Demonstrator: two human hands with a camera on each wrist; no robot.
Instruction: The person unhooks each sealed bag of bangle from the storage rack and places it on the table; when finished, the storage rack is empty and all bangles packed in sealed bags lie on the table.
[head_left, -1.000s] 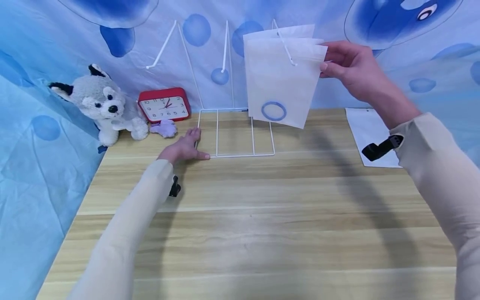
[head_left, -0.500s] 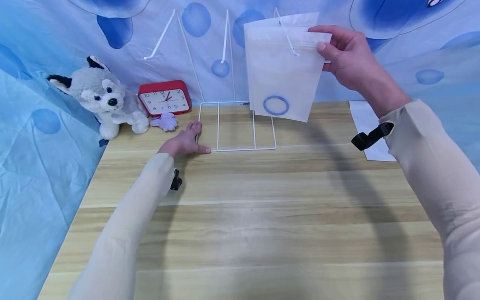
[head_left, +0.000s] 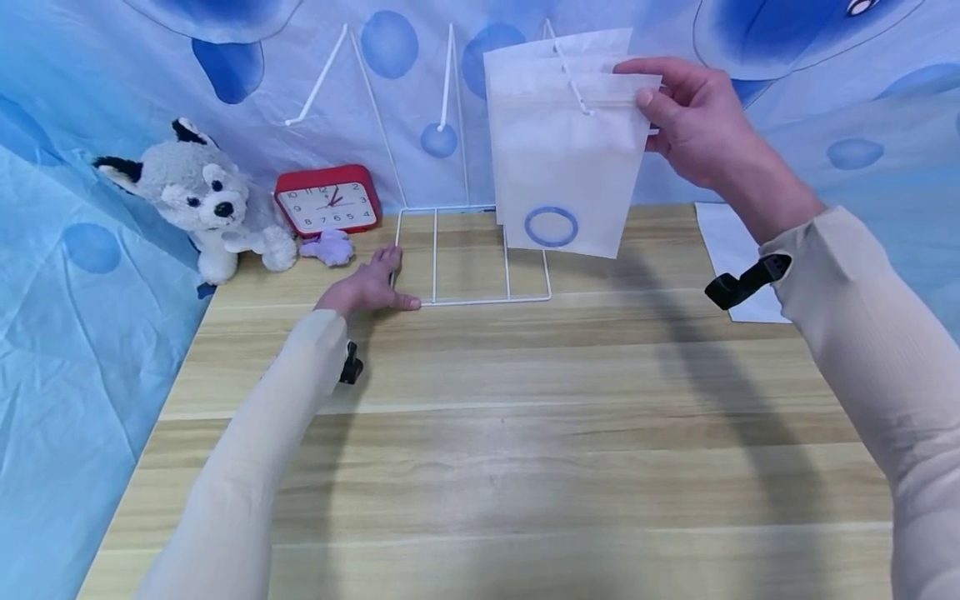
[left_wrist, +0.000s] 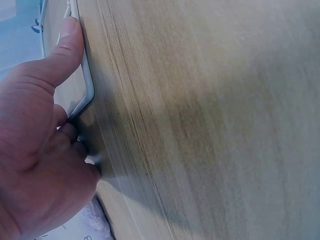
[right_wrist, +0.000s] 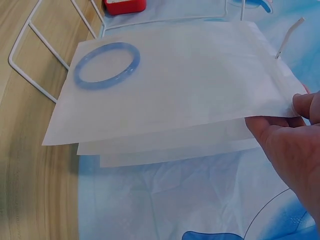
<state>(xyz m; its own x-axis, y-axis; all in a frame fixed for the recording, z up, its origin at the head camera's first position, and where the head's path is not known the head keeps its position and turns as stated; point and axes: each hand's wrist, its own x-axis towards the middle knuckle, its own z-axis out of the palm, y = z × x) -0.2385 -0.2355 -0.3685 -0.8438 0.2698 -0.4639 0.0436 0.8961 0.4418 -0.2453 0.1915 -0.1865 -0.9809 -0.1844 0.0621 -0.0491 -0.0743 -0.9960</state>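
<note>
My right hand [head_left: 690, 117] pinches the upper right corner of a whitish translucent zip bag [head_left: 573, 167], thumb in front and fingers behind. A blue ring [head_left: 551, 227] shows near the bag's bottom. In the right wrist view, more bags [right_wrist: 170, 159] hang behind the front one. The rack's right prong passes through their tops, its tip poking out in front. My left hand [head_left: 369, 283] rests at the front left corner of the white wire rack's base [head_left: 487, 301], thumb along the front wire and fingers by the left wire. In the left wrist view, the thumb [left_wrist: 67, 47] lies on the wire.
Two other rack prongs, the left one [head_left: 318, 77] and the middle one [head_left: 446, 83], jut forward. A husky plush [head_left: 213, 204], a red clock [head_left: 327, 200] and a small purple item [head_left: 330, 247] stand left. A white sheet [head_left: 723, 237] lies right, partly behind the right sleeve.
My right hand has shifted slightly left along the bag's corner, its index finger reaching farther over the top edge. The left hand stays at the rack's corner. The head view has shifted a little.
</note>
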